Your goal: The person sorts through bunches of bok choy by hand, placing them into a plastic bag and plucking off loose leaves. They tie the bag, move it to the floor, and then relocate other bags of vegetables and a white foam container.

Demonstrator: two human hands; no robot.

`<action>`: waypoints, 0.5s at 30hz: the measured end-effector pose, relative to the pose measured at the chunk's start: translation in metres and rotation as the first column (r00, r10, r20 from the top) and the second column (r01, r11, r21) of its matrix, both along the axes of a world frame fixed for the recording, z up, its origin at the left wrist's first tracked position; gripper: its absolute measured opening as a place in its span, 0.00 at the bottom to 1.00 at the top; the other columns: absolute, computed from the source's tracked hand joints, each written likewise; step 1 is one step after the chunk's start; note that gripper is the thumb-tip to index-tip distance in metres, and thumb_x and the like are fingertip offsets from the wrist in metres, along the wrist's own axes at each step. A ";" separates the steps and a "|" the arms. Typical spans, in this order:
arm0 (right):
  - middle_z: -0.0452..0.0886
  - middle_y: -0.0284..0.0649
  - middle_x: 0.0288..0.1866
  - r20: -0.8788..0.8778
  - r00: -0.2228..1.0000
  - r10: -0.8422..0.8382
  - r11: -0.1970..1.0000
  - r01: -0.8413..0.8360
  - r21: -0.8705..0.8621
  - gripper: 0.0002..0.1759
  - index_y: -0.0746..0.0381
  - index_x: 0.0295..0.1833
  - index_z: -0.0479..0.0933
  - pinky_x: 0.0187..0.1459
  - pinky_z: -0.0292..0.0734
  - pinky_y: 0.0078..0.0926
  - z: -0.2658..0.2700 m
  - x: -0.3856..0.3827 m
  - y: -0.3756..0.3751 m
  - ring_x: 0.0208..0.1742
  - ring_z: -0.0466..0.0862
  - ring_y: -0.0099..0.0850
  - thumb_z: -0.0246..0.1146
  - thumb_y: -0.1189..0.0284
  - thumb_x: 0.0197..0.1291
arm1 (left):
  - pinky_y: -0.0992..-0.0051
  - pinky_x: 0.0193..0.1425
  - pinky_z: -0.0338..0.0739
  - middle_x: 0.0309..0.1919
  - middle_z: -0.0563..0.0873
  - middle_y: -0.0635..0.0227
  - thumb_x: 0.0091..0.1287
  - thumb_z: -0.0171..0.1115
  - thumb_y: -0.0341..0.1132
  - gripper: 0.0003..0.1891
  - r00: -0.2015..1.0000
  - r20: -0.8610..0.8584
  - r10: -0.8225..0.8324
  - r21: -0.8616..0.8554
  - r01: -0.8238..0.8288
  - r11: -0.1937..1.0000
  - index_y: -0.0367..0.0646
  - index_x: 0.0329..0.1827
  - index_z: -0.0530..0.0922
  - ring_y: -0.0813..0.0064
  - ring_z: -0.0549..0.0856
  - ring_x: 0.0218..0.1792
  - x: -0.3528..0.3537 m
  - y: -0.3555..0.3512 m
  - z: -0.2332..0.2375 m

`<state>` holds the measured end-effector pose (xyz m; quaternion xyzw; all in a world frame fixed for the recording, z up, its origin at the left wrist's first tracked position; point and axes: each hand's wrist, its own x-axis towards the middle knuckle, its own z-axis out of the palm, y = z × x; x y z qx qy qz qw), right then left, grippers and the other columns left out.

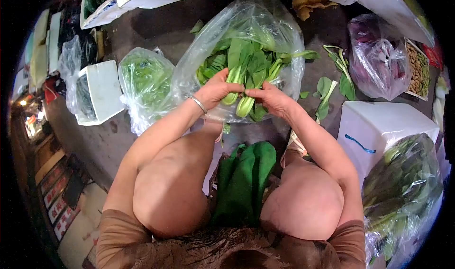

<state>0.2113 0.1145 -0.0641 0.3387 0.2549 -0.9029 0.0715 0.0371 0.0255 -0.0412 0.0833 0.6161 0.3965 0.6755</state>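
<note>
In the head view, my left hand is closed round the pale stalk end of a bok choy, its leaves pointing away from me. Beside it, my right hand grips a second bok choy near its base. The thumbs almost meet between the two heads. Both hands are over the mouth of a large clear plastic bag, where more leafy greens lie. My fingertips are partly hidden behind the stalks. A silvery bangle circles my left wrist.
Loose leaves lie on the dark floor to the right. A bag of purple vegetables, a white foam box and a bag of dark greens stand on the right. At left are a bag of light greens and another foam box.
</note>
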 end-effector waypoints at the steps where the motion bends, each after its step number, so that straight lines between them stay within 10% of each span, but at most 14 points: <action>1: 0.81 0.42 0.54 0.001 1.000 0.000 1.000 0.000 0.003 0.25 0.67 0.61 0.71 0.57 0.74 0.31 -0.001 0.003 0.003 0.54 0.80 0.31 0.66 0.71 0.59 | 0.74 0.43 0.83 0.40 0.85 0.62 0.57 0.65 0.20 0.23 1.000 0.001 0.000 0.003 0.000 1.000 0.36 0.56 0.70 0.72 0.86 0.37 -0.001 0.001 0.003; 5: 0.81 0.46 0.53 0.032 0.997 -0.072 0.993 0.074 -0.087 0.30 0.71 0.63 0.68 0.53 0.77 0.32 -0.024 0.016 0.013 0.54 0.80 0.33 0.67 0.69 0.58 | 0.75 0.40 0.83 0.38 0.85 0.62 0.57 0.66 0.20 0.24 0.997 0.034 0.072 -0.018 -0.071 0.997 0.36 0.57 0.70 0.71 0.86 0.32 -0.011 -0.001 0.010; 9: 0.79 0.51 0.54 0.155 0.985 -0.072 0.954 0.023 0.298 0.36 0.72 0.62 0.66 0.55 0.75 0.33 -0.027 0.014 0.005 0.54 0.81 0.39 0.71 0.65 0.52 | 0.76 0.47 0.82 0.42 0.85 0.63 0.56 0.70 0.22 0.29 0.999 -0.013 0.029 0.005 -0.029 1.000 0.38 0.61 0.68 0.73 0.85 0.39 -0.003 0.004 0.012; 11: 0.79 0.53 0.54 0.156 0.973 0.171 0.726 -0.232 0.647 0.36 0.70 0.62 0.66 0.56 0.74 0.34 0.001 0.010 0.005 0.54 0.80 0.42 0.70 0.67 0.49 | 0.76 0.49 0.81 0.43 0.84 0.64 0.55 0.72 0.23 0.31 0.999 -0.051 -0.011 0.036 0.013 0.999 0.40 0.62 0.68 0.74 0.85 0.41 0.007 0.009 0.012; 15: 0.79 0.55 0.52 0.162 0.938 0.308 0.579 -0.320 0.750 0.30 0.66 0.64 0.65 0.58 0.73 0.37 0.025 -0.001 0.004 0.55 0.79 0.49 0.60 0.73 0.53 | 0.74 0.51 0.80 0.44 0.85 0.66 0.55 0.73 0.25 0.30 0.999 -0.011 0.042 0.050 -0.042 0.998 0.40 0.62 0.70 0.73 0.85 0.44 0.019 0.010 0.012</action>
